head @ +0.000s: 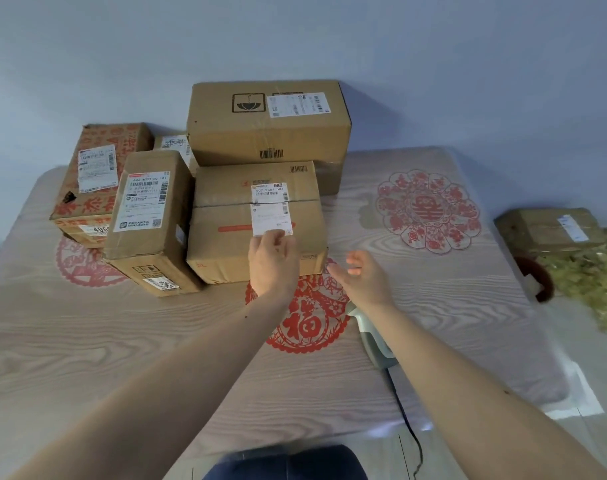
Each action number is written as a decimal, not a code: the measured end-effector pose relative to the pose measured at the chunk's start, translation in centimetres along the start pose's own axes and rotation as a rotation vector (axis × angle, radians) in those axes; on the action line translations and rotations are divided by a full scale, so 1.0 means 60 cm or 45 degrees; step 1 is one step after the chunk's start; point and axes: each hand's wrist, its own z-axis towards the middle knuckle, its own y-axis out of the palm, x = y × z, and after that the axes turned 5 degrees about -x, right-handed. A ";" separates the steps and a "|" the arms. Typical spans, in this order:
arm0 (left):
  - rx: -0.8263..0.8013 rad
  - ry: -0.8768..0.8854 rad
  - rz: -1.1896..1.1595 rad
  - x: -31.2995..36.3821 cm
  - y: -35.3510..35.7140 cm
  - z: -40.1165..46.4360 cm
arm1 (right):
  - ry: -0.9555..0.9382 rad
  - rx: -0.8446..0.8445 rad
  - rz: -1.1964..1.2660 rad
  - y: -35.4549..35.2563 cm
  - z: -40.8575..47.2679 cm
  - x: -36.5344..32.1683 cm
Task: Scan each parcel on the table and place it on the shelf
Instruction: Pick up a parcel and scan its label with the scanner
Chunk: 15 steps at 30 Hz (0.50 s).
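Table (156, 341): five-odd sealed parcels (253, 220).

Dim, soft light (edges perhaps warped)

Two bare forearms reach forward. The left hand (273, 261) is raised, back toward the camera, fingers lightly curled. The right hand (362, 275) is spread open, fingers straight.

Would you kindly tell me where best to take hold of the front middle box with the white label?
Probably by its two short ends, one hand each side. The box lies flat and wide; its right end is clear, but the left end sits close against a neighbouring box.
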 end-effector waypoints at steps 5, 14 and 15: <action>0.153 -0.093 0.416 -0.027 -0.032 0.046 | -0.077 -0.279 0.106 0.019 0.029 -0.056; -0.144 -0.191 0.640 -0.053 -0.035 0.045 | -0.047 -0.200 0.165 0.018 0.042 -0.050; -0.154 -0.189 0.642 -0.052 -0.032 0.040 | -0.031 -0.173 0.169 0.017 0.043 -0.047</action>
